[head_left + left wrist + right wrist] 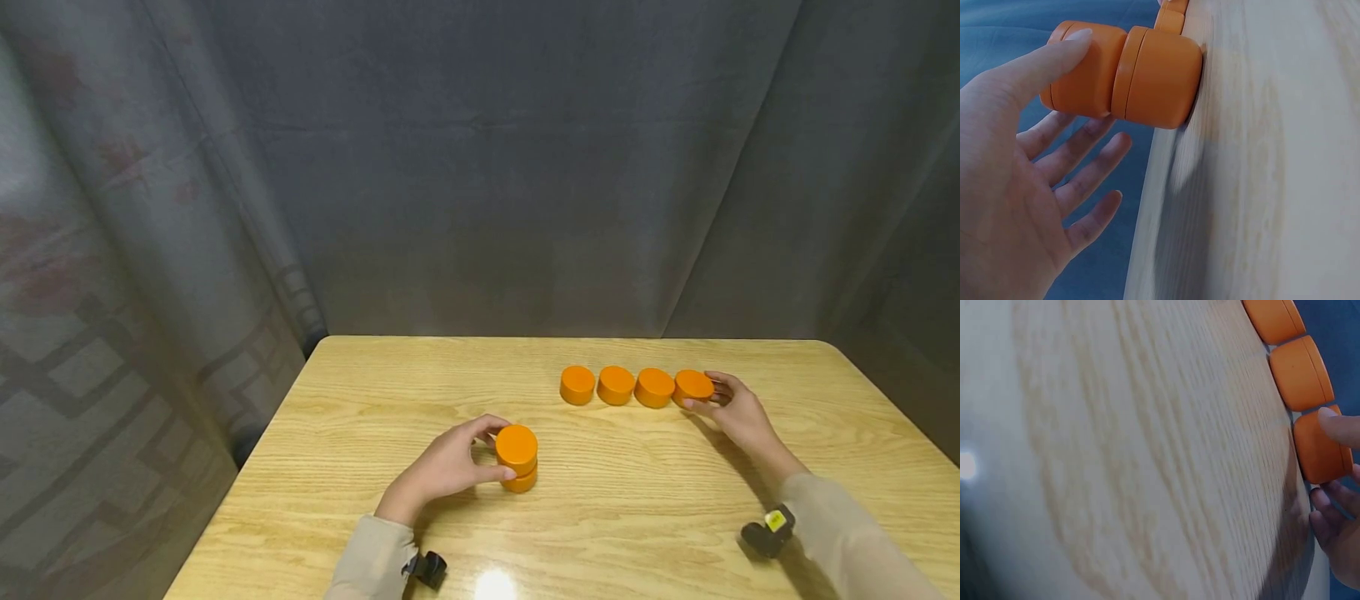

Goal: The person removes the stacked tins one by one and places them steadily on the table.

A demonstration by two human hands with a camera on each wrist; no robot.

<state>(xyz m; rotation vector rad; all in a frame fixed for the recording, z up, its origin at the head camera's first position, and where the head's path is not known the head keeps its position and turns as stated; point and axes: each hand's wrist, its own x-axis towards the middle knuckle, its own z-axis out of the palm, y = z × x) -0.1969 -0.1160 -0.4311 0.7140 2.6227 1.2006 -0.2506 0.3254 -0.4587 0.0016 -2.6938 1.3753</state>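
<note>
Two small orange lidded jars stand stacked near the middle of the table. My left hand (446,462) pinches the upper jar (517,443) between thumb and fingers; in the left wrist view the thumb lies on its side and the lower fingers are spread away. Directly under it, the lower jar (1163,78) rests on the wood with its lid seam showing. Farther back on the right, my right hand (750,421) holds the end jar (693,385) of a row, thumb at its front and fingers behind. The neighbouring jar (1300,372) sits close beside it.
More matching orange jars (615,385) continue the row leftward, close together near the far side of the wooden table (360,392). A grey curtain (480,183) hangs behind the table's back edge, and a patterned curtain (112,333) hangs at the left.
</note>
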